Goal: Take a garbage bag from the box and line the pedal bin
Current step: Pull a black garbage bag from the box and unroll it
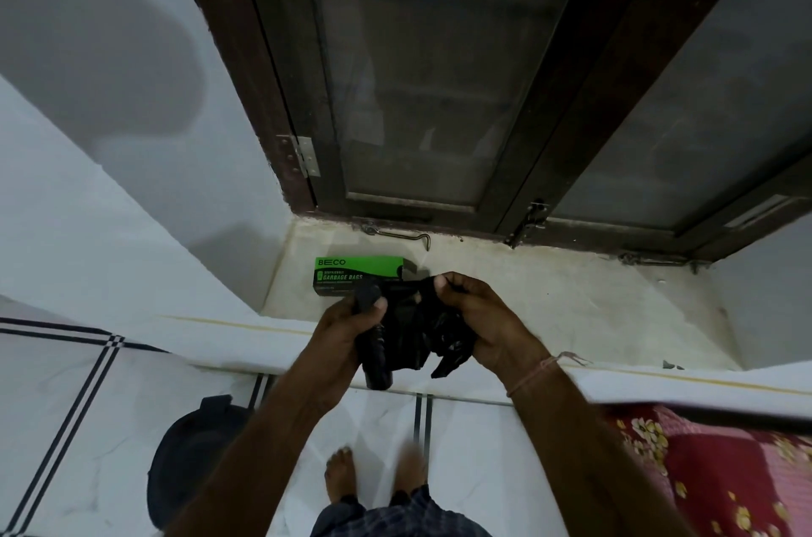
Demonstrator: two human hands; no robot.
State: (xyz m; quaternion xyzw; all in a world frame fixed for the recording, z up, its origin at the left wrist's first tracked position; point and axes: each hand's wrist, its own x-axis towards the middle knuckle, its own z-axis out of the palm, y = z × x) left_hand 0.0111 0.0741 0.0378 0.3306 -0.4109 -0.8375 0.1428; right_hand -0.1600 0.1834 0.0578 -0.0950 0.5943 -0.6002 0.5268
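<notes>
A green and black garbage bag box (351, 275) lies on the pale window sill (549, 299), its right end flap open. Just in front of it my left hand (347, 332) grips a black roll of garbage bags (377, 365), which points down towards me. My right hand (479, 323) pinches a loose black garbage bag (419, 330) that stretches from the roll, crumpled between both hands. The dark pedal bin (189, 453) stands on the floor at the lower left, lid down, partly hidden by my left forearm.
A dark wooden window frame (439, 97) with a hook latch rises behind the sill. White floor tiles with black stripes (88, 396) lie below. A red flowered cloth (720, 475) is at the lower right. My bare feet (342, 475) stand beside the bin.
</notes>
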